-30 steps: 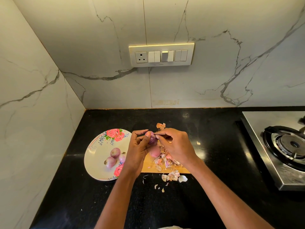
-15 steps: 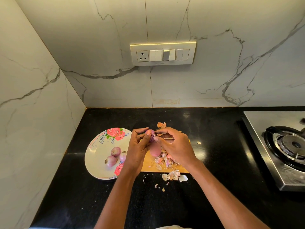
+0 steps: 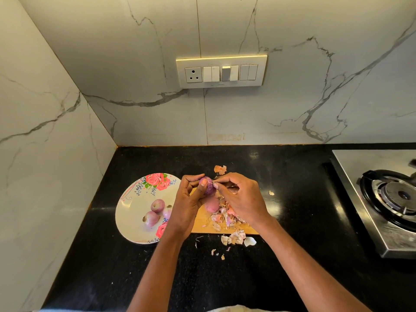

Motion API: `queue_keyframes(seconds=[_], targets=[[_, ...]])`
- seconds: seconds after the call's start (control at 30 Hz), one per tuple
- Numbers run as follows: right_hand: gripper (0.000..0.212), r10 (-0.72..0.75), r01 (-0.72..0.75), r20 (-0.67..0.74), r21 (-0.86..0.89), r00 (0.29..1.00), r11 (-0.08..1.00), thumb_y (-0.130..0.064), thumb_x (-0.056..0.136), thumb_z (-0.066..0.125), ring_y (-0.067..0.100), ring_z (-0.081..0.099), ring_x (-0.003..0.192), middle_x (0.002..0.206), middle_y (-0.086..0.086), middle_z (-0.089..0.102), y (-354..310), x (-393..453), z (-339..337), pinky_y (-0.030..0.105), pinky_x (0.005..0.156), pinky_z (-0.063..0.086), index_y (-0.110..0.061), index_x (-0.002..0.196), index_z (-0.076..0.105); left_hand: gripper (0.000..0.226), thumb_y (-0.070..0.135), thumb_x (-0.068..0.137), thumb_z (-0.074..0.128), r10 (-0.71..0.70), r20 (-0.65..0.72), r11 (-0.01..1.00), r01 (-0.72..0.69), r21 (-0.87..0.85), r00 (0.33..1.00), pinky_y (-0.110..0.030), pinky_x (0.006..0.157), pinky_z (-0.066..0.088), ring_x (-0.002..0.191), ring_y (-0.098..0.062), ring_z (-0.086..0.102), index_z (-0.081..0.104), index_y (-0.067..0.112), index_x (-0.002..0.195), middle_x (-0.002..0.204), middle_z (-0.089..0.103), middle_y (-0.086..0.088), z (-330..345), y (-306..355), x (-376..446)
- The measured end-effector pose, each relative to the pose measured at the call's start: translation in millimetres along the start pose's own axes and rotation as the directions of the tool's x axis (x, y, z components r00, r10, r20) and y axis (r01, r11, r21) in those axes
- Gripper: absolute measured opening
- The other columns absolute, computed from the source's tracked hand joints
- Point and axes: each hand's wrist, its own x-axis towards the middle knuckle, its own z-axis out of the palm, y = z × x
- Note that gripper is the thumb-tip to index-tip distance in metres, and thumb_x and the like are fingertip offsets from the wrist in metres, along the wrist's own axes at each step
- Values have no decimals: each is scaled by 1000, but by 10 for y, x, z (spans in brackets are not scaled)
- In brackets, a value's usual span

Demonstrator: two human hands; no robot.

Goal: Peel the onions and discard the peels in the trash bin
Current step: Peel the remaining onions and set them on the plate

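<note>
My left hand (image 3: 188, 203) holds a small purple onion (image 3: 209, 188) above the wooden cutting board (image 3: 202, 224), thumb on its top. My right hand (image 3: 242, 198) pinches at the onion's right side with its fingertips. Another onion (image 3: 211, 204) lies on the board under my hands, beside a pile of peels (image 3: 227, 217). Three small onions (image 3: 157, 211) sit on a white floral plate (image 3: 132, 212) to the left. More peel scraps (image 3: 237, 239) lie on the black counter in front of the board. No trash bin is in view.
A steel gas stove (image 3: 387, 199) with a burner stands at the right edge. Marble walls close off the back and left. A switch panel (image 3: 221, 72) is on the back wall. One peel (image 3: 220, 169) lies behind the board and a small bit (image 3: 271, 193) to its right.
Both hands stay at the same spot over the board with the onion between them. My right fingertips have shifted slightly on the onion's skin.
</note>
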Motion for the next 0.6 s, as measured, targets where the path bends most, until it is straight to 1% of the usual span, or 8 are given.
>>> queue_keyframes(seconds=[0.13, 0.27, 0.33, 0.4, 0.43, 0.47, 0.53, 0.6], targets=[[18, 13, -13, -7, -24, 1000, 1000, -21, 93, 73, 4, 68, 95, 101, -5, 74, 2, -8, 14, 12, 78, 55, -12, 108, 76, 37, 29, 89, 63, -16, -1, 1000, 16, -25, 1000, -39, 93, 58, 115, -29, 67, 57, 15, 123, 126, 64, -15, 6, -15, -18], [14, 111, -109, -54, 39, 992, 993, -19, 94, 71, 1, 68, 94, 99, -9, 73, 4, -6, 21, 14, 80, 55, -15, 107, 74, 37, 27, 89, 63, -27, -22, 998, 25, -65, 999, -36, 92, 59, 116, -29, 67, 58, 15, 123, 127, 64, -13, 15, -5, -10], [14, 154, -151, -61, 53, 986, 987, -20, 95, 70, 3, 69, 95, 104, -6, 74, 30, 0, 38, 20, 83, 59, -15, 108, 74, 37, 28, 89, 63, -26, -25, 998, 25, -65, 999, -35, 91, 59, 115, -27, 67, 58, 17, 124, 127, 64, -12, 18, 0, -4], [17, 198, -191, -56, 120, 979, 974, -20, 96, 69, 7, 71, 99, 112, -2, 73, 41, 7, 36, 29, 84, 62, -14, 112, 73, 37, 29, 89, 62, -27, -31, 998, 25, -59, 999, -33, 90, 59, 114, -25, 68, 58, 19, 124, 126, 63, -10, 20, 2, -3], [20, 211, -202, -34, 167, 977, 965, -20, 97, 68, 8, 71, 101, 116, -2, 72, 38, 11, 22, 31, 84, 62, -15, 115, 72, 37, 30, 89, 62, -27, -34, 998, 25, -57, 999, -32, 90, 59, 114, -25, 68, 58, 19, 124, 126, 63, -10, 18, 4, -5], [23, 205, -201, -3, 193, 979, 960, -22, 96, 69, 8, 70, 104, 118, -5, 72, 29, 18, -2, 30, 86, 61, -16, 119, 71, 37, 31, 89, 62, -28, -38, 998, 26, -55, 999, -32, 90, 59, 114, -25, 68, 58, 19, 125, 126, 63, -10, 18, 3, -5], [31, 172, -184, 83, 179, 982, 966, -26, 94, 72, 5, 68, 108, 122, -10, 69, -8, 21, -37, 24, 88, 58, -21, 124, 69, 39, 32, 90, 63, -32, -43, 998, 30, -58, 999, -34, 92, 58, 116, -28, 67, 58, 19, 126, 128, 63, -12, 2, -2, -3], [35, 147, -173, 152, 169, 977, 970, -28, 89, 76, 4, 66, 110, 123, -14, 67, -40, 13, -42, 21, 87, 57, -25, 124, 70, 41, 32, 90, 62, -44, -39, 997, 41, -70, 998, -36, 92, 59, 115, -30, 68, 57, 17, 128, 127, 65, -13, -7, -1, -6]])
